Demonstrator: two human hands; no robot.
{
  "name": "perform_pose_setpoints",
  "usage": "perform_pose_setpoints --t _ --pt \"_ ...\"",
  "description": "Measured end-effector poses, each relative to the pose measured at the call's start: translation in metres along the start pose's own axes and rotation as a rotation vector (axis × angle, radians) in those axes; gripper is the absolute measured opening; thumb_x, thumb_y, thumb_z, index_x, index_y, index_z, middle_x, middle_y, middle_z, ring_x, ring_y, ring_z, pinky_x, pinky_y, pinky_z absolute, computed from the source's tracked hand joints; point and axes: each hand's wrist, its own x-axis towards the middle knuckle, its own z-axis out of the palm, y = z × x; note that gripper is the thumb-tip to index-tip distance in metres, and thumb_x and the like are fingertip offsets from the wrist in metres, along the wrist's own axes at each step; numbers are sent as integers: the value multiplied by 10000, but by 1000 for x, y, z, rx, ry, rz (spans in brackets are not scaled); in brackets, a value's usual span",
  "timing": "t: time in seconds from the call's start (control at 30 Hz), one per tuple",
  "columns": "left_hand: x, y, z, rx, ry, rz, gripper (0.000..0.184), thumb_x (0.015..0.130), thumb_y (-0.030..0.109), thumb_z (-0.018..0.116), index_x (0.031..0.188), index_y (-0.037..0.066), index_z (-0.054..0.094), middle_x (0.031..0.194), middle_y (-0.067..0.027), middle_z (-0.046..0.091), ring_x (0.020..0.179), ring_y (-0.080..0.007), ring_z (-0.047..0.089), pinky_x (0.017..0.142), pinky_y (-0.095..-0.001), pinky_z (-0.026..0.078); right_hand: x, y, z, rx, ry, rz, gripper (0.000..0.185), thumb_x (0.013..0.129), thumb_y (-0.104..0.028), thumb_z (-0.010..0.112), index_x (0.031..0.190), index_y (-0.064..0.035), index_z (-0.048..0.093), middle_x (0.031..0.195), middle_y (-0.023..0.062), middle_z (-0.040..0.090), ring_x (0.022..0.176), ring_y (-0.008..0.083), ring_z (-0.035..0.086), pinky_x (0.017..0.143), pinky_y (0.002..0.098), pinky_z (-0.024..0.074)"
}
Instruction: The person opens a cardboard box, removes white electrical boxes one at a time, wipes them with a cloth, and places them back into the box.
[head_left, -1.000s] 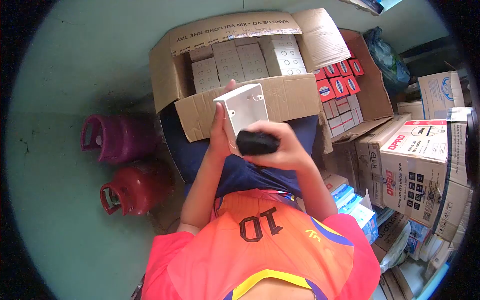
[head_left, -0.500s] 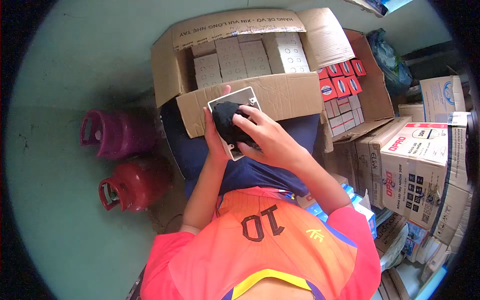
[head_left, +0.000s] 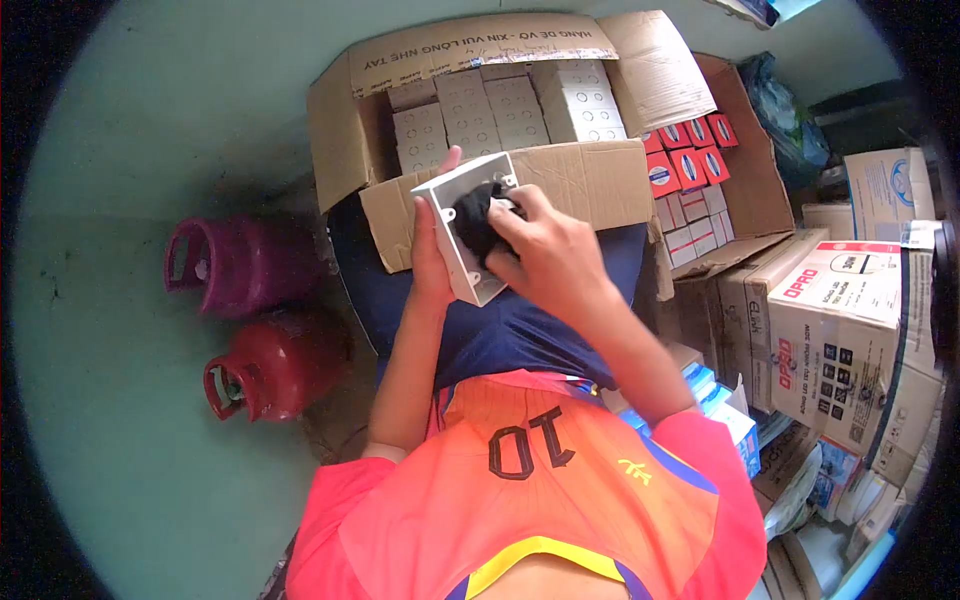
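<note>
My left hand (head_left: 430, 255) is closed around the side of a white plastic electrical mounting box (head_left: 462, 185), a square open-faced shell with small screw lugs in its corners. The box is tilted, its open side turned to the right. In my right hand (head_left: 552, 250) a black cloth (head_left: 478, 225) is bunched up and pressed into the box's inside. Part of the cloth is hidden behind my fingers. Just beyond my hands stands an open cardboard carton (head_left: 510, 195), holding rows of similar white boxes (head_left: 470, 115).
To the right, another carton (head_left: 755, 150) holds red-and-white small boxes (head_left: 690, 168). Stacked OPRO cartons (head_left: 835, 330) stand at the far right, with blue packs (head_left: 735, 425) by my elbow. Purple (head_left: 245, 265) and red (head_left: 275, 370) gas cylinders stand along the wall on the left.
The white box has been tipped so its outer side wall shows. My right hand and the black cloth have shifted deeper into it and slightly right.
</note>
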Motion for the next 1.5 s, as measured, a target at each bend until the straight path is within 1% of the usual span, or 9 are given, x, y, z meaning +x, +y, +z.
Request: perform_pose_setpoints --t 0.23,0.4,0.47,0.67,1.0,1.07,1.17,1.3,1.5 --pt "15 -6 10 313 -38 -4 969 952 740 504 1653 145 200 1453 -149 537 1315 -258 554 1127 -397 448 11 9 13 254 403 167 340 815 -165 744 1105 -7 666 912 182 634 769 369 684 674 448 556" --pt "7 27 20 191 -110 -33 1039 932 745 536 1651 90 170 1463 -171 535 1317 -269 557 1115 -421 452 1 1 -3 577 -35 -101 299 801 -169 743 1053 -20 685 879 170 628 795 370 670 700 451 541" --pt "7 23 13 318 -139 4 1020 950 735 513 1653 90 152 1501 -187 501 1320 -284 559 1104 -434 467 -3 10 -22 204 -172 -159 304 799 -228 765 1031 -47 687 870 150 629 786 364 685 680 464 559" --pt "16 13 21 378 -162 -54 963 952 733 510 1630 97 261 1532 -148 468 1396 -249 476 1196 -400 349 -2 1 -3 66 378 68 351 848 -166 762 1143 -6 658 927 173 633 786 381 677 670 456 564" --pt "8 22 6 182 -52 -155 811 1015 675 454 1585 107 352 1425 -101 550 1239 -197 578 1055 -349 479 -29 19 20 1197 161 382 275 940 -148 667 1179 -13 656 1019 81 687 894 220 678 821 305 529" --pt "13 23 -7 138 -32 -127 818 1033 687 362 1615 115 306 1396 -123 587 1210 -234 620 1031 -404 518 -27 21 8 1769 427 636 437 985 -347 488 1227 -13 634 1131 118 703 1021 262 695 939 415 553" --pt "18 24 -18 -237 16 -115 819 1023 696 362 1628 150 281 1474 -164 540 1318 -363 571 1077 -546 493 -32 61 -5 2102 534 402 590 1017 -462 347 1312 -26 615 1236 175 679 1111 309 677 967 465 564" --pt "23 18 -38 -598 -272 -212 857 948 741 481 1640 298 234 1549 -289 404 1356 -535 472 1045 -811 343 -27 98 -14 1921 688 429 550 1013 -430 417 1332 -24 606 1242 177 674 1116 314 675 974 467 563" --pt "19 19 -47 -382 -62 -174 842 962 731 455 1639 281 238 1544 -273 417 1351 -521 481 1053 -796 354 -14 132 5 1394 853 686 231 972 -176 615 1171 -58 618 1061 105 692 970 230 709 848 369 592"
